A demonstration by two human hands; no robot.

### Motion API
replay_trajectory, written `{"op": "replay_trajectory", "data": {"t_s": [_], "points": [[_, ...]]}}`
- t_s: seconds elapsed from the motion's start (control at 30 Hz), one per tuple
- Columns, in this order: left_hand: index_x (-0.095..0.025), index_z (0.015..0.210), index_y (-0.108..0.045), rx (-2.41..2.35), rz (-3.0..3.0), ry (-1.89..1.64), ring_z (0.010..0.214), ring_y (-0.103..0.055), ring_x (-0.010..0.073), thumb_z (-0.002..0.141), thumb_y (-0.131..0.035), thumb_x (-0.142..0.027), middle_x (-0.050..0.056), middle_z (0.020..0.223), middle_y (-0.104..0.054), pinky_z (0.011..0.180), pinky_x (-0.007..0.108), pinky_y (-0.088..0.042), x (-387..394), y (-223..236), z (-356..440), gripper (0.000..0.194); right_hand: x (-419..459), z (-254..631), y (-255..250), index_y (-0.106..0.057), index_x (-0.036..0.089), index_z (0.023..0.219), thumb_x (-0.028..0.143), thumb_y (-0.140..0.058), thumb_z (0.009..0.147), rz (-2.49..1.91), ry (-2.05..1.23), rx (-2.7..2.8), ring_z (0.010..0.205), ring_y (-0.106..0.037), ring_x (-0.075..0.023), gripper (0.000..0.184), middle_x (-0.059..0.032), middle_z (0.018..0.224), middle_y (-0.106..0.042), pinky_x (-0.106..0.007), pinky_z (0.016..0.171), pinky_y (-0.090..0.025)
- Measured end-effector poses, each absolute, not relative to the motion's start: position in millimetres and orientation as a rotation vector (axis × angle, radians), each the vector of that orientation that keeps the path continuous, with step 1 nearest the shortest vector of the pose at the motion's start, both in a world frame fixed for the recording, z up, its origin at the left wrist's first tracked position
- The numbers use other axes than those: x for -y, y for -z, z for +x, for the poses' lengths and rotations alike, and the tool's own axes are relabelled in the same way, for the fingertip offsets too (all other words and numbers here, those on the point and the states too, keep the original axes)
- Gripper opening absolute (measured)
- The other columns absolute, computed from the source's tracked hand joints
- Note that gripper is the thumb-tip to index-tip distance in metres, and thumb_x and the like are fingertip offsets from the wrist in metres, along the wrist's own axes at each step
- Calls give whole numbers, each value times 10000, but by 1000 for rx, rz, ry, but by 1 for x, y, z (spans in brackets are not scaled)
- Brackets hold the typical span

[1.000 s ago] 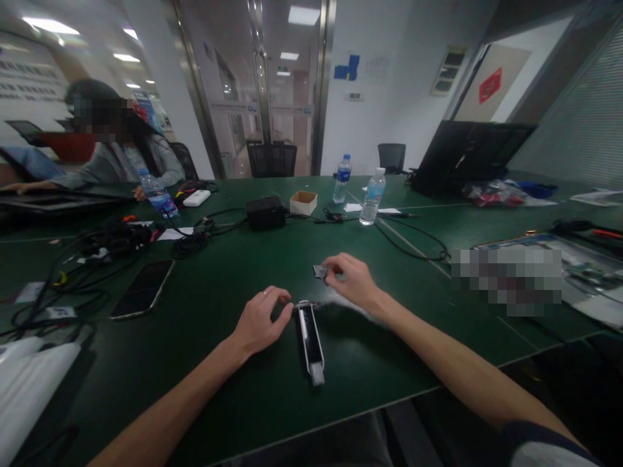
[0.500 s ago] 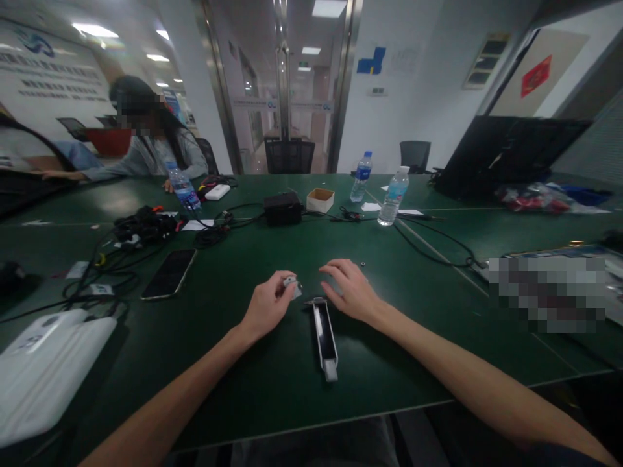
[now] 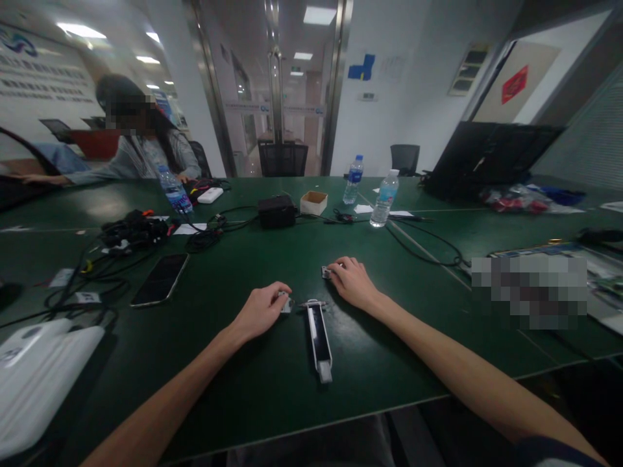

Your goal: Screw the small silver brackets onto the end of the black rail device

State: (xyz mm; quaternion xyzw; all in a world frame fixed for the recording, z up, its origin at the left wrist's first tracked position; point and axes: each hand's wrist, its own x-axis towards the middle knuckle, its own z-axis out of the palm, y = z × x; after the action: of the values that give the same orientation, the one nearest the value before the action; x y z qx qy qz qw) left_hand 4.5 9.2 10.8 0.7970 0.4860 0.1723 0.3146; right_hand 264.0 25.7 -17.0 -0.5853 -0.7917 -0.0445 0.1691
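Observation:
My left hand (image 3: 257, 310) is closed, thumb and fingers on a small grey-white plate (image 3: 286, 303) low over the green table. My right hand (image 3: 354, 280) pinches a second small greyish plate (image 3: 326, 272) at or just above the tabletop; its fingers hide part of it. Between and nearer to me lies a long narrow device (image 3: 320, 337) with a white frame and a dark glossy face. A thin metal rod (image 3: 316, 303) crosses its far end. From the near end sticks a pale tab (image 3: 325, 372). Neither hand touches the device.
A phone (image 3: 160, 279), tangled black cables (image 3: 131, 233) and white cases (image 3: 43, 376) are at left. A black box (image 3: 276, 211), a small open carton (image 3: 314, 202) and water bottles (image 3: 383, 200) stand farther back. At right is a circuit board (image 3: 608, 285). A person (image 3: 146, 143) sits far left.
Half a second ago the right hand was empty with fingers spread; now it holds a plate. My left hand, with its plate, has moved slightly down and left. The view has turned slightly.

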Motion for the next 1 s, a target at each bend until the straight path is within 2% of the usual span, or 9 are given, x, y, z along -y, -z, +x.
{"op": "replay_trajectory", "data": {"t_s": [0.23,0.43,0.73,0.87,1.0], "points": [[-195,1157,-578,-1262,2113,-411,703,-611,183,933,-382,-358,40,881,-659,578,257,-447,-9,-6,5,340,-31,266,16,-665,162,1036,167,-417,945,-1670,17,2269,967,-536,-210,264,-94,1012,-643,-322,831,-404],[-191,1166,-570,-1294,2108,-378,690,-615,190,937,-360,-362,41,850,-653,554,257,-443,-4,-6,10,355,-32,267,11,-681,148,876,218,-531,890,-1672,-14,2187,892,-571,-201,167,-85,919,-666,-297,778,-437],[-192,1174,-511,-1281,2146,-387,636,-613,194,932,-354,-386,24,764,-635,528,263,-460,-2,-6,14,348,-30,299,-12,-669,168,804,168,-597,810,-1351,-50,2213,873,-585,-167,72,-48,878,-672,-289,817,-450],[-174,1211,-495,-1334,2247,-330,679,-624,222,933,-319,-393,63,830,-647,566,296,-475,-3,-3,16,395,-23,309,-26,-673,168,792,153,-614,771,-1230,-195,2355,840,-593,-157,64,-34,850,-660,-273,787,-453],[-171,1214,-514,-1376,2325,-241,750,-632,247,921,-329,-412,93,906,-648,609,323,-482,-4,1,17,422,-18,308,-30,-659,159,734,177,-650,744,-1289,-322,2484,746,-582,-139,23,-23,803,-645,-255,718,-443]]}}
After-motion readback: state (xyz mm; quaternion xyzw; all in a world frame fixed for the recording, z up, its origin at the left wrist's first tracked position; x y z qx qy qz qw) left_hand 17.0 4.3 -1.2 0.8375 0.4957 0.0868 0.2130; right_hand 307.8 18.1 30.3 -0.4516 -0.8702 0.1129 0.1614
